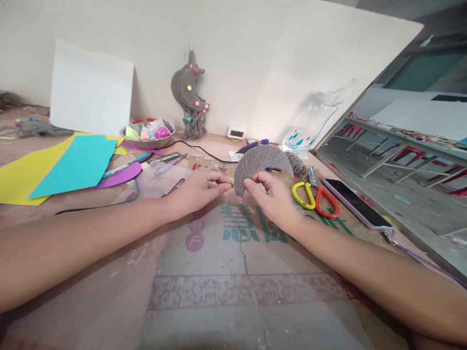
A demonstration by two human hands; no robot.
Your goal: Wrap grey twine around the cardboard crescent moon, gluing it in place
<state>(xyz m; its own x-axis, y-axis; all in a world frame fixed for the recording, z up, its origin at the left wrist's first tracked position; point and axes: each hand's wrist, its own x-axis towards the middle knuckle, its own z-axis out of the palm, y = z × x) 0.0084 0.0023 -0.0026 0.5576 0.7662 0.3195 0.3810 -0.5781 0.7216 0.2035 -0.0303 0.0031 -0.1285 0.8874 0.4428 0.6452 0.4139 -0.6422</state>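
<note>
My right hand [272,198] grips a crescent moon shape [260,160] wound in grey yarn, thumb and fingers closed near its lower left end. At that tip a small bit of pink-purple shows from under the yarn. Just left of the tip is my left hand [200,190], its thumb and forefinger pinched together; whatever they hold is too small to make out. Behind the crescent lies a loose bundle of grey yarn [297,164]. A pair of scissors [315,197] with yellow and red handles rests right of my right hand.
A phone [357,203] lies at the right edge. At the back stand a plastic jug [310,121], small clock [237,132], metal bowl [148,142] of coloured clay and a decorated grey moon ornament [188,90]. Yellow paper [32,167] and blue paper [76,165] lie left.
</note>
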